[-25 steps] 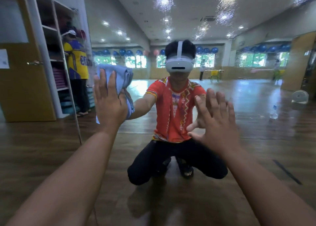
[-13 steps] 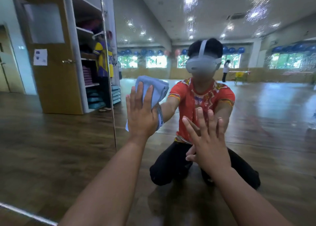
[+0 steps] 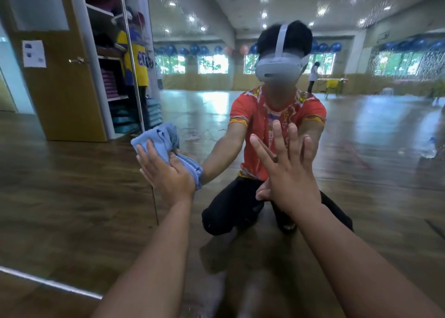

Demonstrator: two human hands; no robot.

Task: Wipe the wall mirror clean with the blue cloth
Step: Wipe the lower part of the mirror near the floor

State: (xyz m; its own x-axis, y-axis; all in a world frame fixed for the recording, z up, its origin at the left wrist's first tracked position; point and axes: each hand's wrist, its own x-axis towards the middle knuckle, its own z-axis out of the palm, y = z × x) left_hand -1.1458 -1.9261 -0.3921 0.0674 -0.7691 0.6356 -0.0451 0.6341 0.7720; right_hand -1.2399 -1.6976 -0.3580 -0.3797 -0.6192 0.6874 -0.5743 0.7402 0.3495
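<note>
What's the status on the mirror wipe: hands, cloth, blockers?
Left hand presses blue cloth flat on mirror, beside panel seam. Right hand flat against it, fingers spread. Droplets show upper right. Nothing blocking.

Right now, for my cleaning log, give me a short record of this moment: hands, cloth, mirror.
left hand: fingers straight, pressing the cloth on the mirror
right hand: bare, fingers spread, flat against the mirror
cloth: blue, bunched, at the seam between panels
mirror: droplets and streaks at upper right
posture: kneeling, judging by the reflection
</note>
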